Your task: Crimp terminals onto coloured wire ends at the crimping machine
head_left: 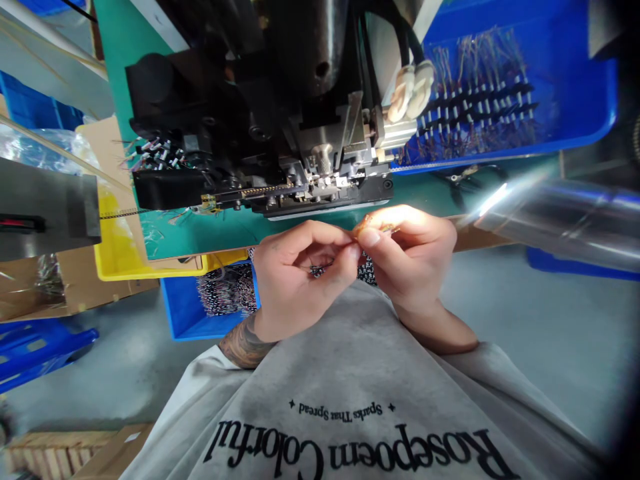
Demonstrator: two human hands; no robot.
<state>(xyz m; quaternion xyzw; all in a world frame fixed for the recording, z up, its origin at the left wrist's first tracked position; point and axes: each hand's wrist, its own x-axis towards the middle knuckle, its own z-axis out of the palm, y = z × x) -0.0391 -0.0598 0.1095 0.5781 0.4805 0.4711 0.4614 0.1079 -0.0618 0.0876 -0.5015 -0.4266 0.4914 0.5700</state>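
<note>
both hands, left [295, 280] and right [405, 257], have fingers pinched shut on thin wires [380, 228] just below the press [280, 127]; shirt [360, 413] reads "rosepoem colorful".

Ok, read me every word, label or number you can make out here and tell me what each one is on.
"Rosepoem Colorful": large black letters on the grey shirt, upside down in this view.
"Sparks That Spread": small line on the same shirt, between two star marks; the reading is uncertain.
No readable text shows on the machine or the blue tray.

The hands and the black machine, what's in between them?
In the head view, only a strip of green table lies between the hands and the machine.
</note>
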